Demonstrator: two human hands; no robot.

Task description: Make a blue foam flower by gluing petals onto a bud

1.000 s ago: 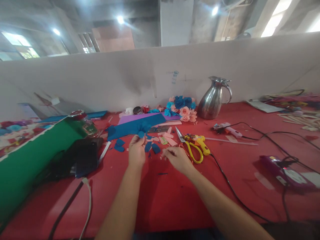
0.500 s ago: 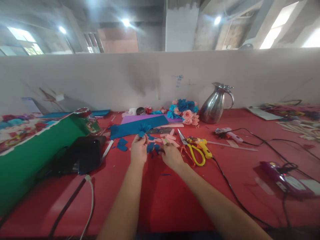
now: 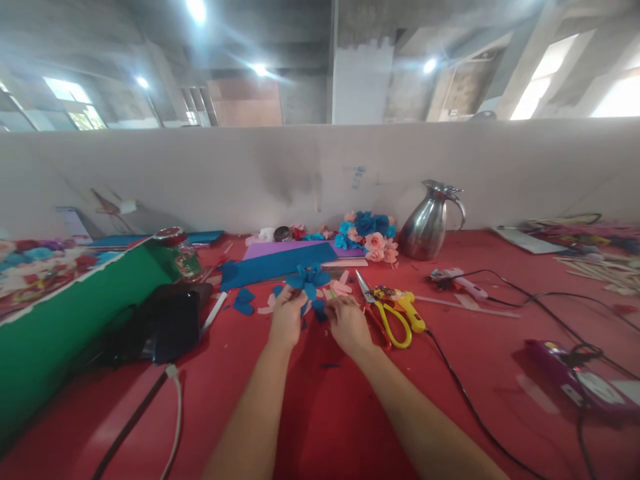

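Note:
My left hand (image 3: 287, 317) is closed on a blue paper flower (image 3: 310, 278), held just above the red table (image 3: 325, 400). My right hand (image 3: 347, 322) is close beside it, fingers curled, pinching a blue paper petal (image 3: 319, 308) next to the flower's base. Loose blue petals (image 3: 244, 301) and pink paper strips (image 3: 341, 287) lie on the table around both hands. Yellow-handled scissors (image 3: 387, 309) rest just right of my right hand.
A yellow glue gun (image 3: 406, 303) with a black cord, a white glue gun (image 3: 457, 279), a steel jug (image 3: 430, 220), a bunch of paper flowers (image 3: 367, 228), blue and purple sheets (image 3: 280, 260), a green roll (image 3: 65, 313), a black pouch (image 3: 163, 323) and a purple power strip (image 3: 575, 373) are on the table.
My right hand moved left from the table to meet my left hand, with a blue petal picked up. The flower was lifted slightly and now shows more petals. The camera tilted up.

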